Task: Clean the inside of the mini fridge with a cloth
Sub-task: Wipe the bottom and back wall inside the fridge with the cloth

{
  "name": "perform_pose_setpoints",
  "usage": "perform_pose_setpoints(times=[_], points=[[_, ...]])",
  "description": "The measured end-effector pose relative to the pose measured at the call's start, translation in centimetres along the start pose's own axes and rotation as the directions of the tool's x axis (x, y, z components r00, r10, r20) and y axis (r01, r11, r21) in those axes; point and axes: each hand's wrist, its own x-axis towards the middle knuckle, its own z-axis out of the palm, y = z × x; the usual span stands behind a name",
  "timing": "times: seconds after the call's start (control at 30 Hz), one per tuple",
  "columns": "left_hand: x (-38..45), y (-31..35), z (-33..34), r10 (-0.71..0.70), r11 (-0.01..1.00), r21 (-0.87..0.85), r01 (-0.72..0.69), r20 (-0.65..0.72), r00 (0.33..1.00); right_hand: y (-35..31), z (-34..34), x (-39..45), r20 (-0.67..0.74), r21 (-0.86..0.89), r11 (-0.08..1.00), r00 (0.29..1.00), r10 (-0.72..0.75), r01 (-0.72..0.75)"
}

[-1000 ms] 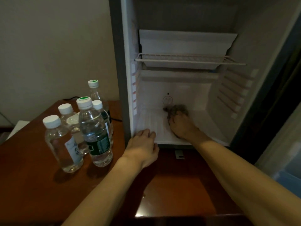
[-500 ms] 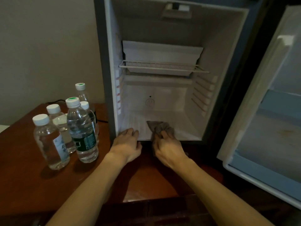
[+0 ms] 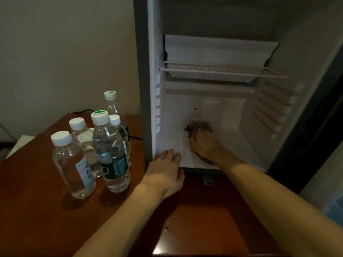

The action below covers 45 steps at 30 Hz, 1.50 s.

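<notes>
The mini fridge (image 3: 289,52) stands open on the wooden table, its white inside bare below a wire shelf (image 3: 219,70). My right hand (image 3: 205,145) reaches deep onto the fridge floor and grips a crumpled grey-brown cloth (image 3: 197,127), which sticks out beyond my fingers near the back wall, just under a round dial (image 3: 194,115). My left hand (image 3: 166,172) rests flat on the front left corner of the fridge floor, fingers straight and spread over the lip.
Several clear water bottles (image 3: 109,154) with white caps stand grouped on the brown wooden table (image 3: 37,219) left of the fridge. A black cable (image 3: 81,111) runs behind them. The dark fridge door edge (image 3: 315,117) is at the right.
My right hand has pushed the cloth from the fridge floor's front edge back to the rear wall. My head has moved closer, so the door is mostly out of frame. The left hand stays put.
</notes>
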Motion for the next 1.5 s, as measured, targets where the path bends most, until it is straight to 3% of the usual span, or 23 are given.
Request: perform_pose_setpoints(times=[0.2, 0.47, 0.53, 0.63, 0.77, 0.83, 0.93, 1.27, 1.5], points=[[0.2, 0.1, 0.1, 0.013, 1.0, 0.001, -0.013, -0.01, 1.0, 0.3, 0.0, -0.8, -0.016, 0.008, 1.0, 1.0, -0.022, 0.023], [-0.4, 0.6, -0.1, 0.001, 1.0, -0.016, -0.001, -0.005, 1.0, -0.7, -1.5, -9.4, -0.032, -0.01, 0.993, 0.992, -0.119, 0.119], [-0.6, 0.8, -0.3, -0.007, 1.0, -0.021, 0.007, 0.004, 1.0, -1.1, -2.0, -11.6, -0.074, -0.061, 0.98, 0.978, -0.194, 0.19], [-0.8, 1.0, -0.5, -0.019, 1.0, -0.013, 0.019, 0.018, 1.0, -1.5, -1.8, -13.8, 0.031, -0.267, 0.903, 0.939, -0.342, 0.337], [-0.7, 1.0, -0.5, -0.022, 1.0, 0.003, 0.022, 0.029, 0.999, -2.0, -1.8, -13.7, 0.089, -0.349, 0.86, 0.927, -0.365, 0.372], [-0.7, 1.0, -0.4, -0.02, 1.0, 0.006, 0.02, 0.022, 1.0, -2.2, -2.0, -12.8, 0.085, -0.351, 0.869, 0.936, -0.343, 0.35], [-0.6, 0.8, -0.1, -0.017, 1.0, 0.021, 0.017, 0.003, 1.0, -2.3, -1.8, -9.6, -0.033, -0.264, 0.929, 0.961, -0.276, 0.258], [-0.1, -0.1, 0.5, 0.021, 1.0, 0.021, -0.021, -0.003, 1.0, -0.2, 1.2, 0.8, -0.009, -0.084, 0.989, 0.992, -0.127, 0.125], [-0.2, 0.1, 0.1, 0.016, 1.0, 0.005, -0.016, 0.009, 1.0, -0.2, 1.0, 0.0, -0.021, 0.053, 0.996, 0.997, -0.074, 0.075]])
